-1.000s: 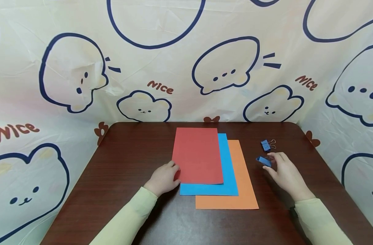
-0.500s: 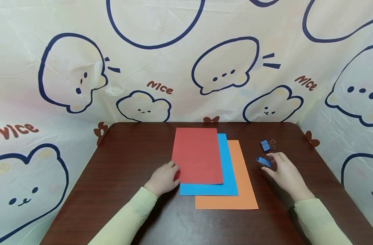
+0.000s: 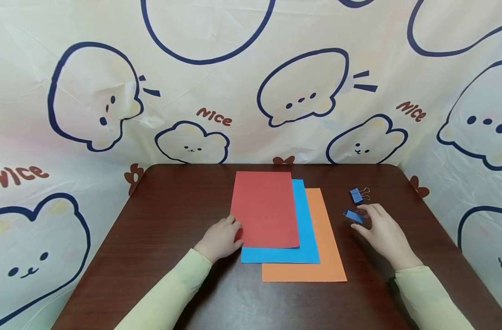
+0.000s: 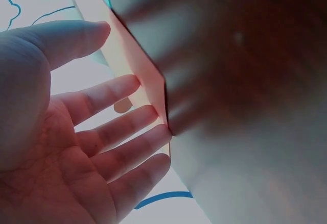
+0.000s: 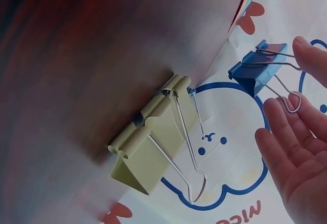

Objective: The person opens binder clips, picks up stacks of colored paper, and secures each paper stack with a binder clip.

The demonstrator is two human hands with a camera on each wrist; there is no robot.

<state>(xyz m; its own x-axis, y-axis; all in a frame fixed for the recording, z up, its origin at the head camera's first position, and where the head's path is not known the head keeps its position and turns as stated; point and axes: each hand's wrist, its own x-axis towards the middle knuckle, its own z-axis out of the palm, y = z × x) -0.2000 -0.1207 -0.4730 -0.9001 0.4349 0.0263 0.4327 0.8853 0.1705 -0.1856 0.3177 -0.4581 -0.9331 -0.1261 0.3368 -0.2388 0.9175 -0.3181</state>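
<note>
A red sheet of paper [image 3: 265,208] lies on top of a blue sheet [image 3: 308,229], and both overlap an orange sheet [image 3: 331,256]. My left hand [image 3: 219,239] rests at the red sheet's lower left edge. In the left wrist view its fingers are stretched out, their tips touching the paper. My right hand [image 3: 384,236] pinches a blue binder clip [image 5: 258,68] by its wire handles, just above the table. Another blue binder clip [image 3: 356,196] lies behind it. A yellow-green binder clip [image 5: 156,132] shows in the right wrist view; the head view does not show it.
The dark brown table [image 3: 168,215] meets a pale patterned cloth [image 3: 242,91] at its back and sides. The binder clips lie right of the papers.
The head view has shifted very slightly. Both hands, the papers and the clips stay practically where they were, with the right hand still pinching the binder clip.
</note>
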